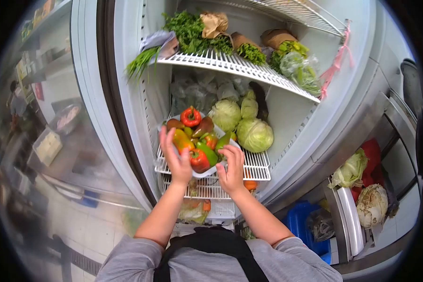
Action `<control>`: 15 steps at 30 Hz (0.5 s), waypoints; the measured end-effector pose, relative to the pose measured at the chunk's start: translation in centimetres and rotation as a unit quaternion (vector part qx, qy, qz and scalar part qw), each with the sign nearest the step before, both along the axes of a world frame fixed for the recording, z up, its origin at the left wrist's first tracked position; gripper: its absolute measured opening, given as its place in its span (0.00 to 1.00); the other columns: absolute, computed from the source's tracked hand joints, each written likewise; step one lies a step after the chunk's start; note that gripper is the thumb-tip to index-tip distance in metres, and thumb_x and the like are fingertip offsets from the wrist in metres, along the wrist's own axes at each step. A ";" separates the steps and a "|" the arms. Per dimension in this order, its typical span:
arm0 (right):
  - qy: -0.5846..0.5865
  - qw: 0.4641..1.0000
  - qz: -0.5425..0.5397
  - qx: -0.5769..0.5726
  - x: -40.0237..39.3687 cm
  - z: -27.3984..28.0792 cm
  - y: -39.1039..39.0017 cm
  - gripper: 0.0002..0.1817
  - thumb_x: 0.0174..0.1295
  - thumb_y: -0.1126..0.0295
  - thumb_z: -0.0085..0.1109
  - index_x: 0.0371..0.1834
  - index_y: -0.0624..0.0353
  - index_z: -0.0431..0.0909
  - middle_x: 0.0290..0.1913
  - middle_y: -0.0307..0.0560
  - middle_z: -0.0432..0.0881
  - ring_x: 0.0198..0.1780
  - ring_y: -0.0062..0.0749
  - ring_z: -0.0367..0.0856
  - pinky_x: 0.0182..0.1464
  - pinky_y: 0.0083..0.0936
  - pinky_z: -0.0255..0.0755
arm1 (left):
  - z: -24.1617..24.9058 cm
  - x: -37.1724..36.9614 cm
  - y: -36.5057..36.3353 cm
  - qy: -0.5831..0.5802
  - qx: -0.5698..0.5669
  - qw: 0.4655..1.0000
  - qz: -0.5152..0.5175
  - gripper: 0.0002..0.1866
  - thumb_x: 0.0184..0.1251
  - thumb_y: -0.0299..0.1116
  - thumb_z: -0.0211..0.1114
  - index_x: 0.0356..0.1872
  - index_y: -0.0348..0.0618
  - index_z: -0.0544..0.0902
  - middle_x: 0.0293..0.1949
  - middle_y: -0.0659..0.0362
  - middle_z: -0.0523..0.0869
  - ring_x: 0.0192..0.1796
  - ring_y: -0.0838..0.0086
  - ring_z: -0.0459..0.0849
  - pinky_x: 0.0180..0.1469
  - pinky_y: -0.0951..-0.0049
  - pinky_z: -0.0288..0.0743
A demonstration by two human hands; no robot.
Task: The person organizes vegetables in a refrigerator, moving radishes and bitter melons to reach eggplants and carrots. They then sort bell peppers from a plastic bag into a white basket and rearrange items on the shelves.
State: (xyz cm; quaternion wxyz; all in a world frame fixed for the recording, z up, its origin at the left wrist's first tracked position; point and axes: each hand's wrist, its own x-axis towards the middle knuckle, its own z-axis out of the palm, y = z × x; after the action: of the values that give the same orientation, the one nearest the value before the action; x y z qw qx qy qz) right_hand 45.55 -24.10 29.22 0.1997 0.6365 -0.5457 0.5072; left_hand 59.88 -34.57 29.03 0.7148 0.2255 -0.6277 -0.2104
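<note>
A white tray (203, 174) heaped with red, green and mottled bell peppers (199, 160) sits on a white wire shelf (256, 170) inside an open fridge. My left hand (176, 157) is at the tray's left side, its fingers apart and raised in front of the peppers. At the right side is my right hand (231, 168), thumb and fingers spread, with fingertips close to a green pepper (224, 140). Neither hand is closed around anything. Behind the tray and to its right lie cabbages (254, 135) and a dark eggplant (258, 100).
Leafy greens (185, 33) and paper-wrapped bunches fill the upper shelf (211, 59). Carrots (250, 184) show below. The glass door (91, 94) stands open on the left. At right are a blue bin (298, 221) and a counter with a cauliflower-like vegetable (372, 205).
</note>
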 end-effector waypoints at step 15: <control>0.008 0.995 -0.024 -0.093 -2.7 -7.1 3.8 0.41 0.31 0.45 0.83 0.46 0.55 0.73 0.59 0.53 0.68 0.56 0.47 0.72 0.61 0.45 0.67 | -4.7 1.1 -6.9 0.177 0.207 0.936 -0.222 0.36 0.80 0.59 0.36 0.74 0.39 0.59 0.76 0.47 0.58 0.78 0.58 0.55 0.78 0.54 0.47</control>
State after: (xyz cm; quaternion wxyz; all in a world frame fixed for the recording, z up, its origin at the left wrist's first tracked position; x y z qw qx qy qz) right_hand 42.89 -20.30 22.08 0.2747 0.6058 -0.5099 0.5454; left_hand 60.97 -41.52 24.31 0.6871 0.1824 -0.4674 -0.5256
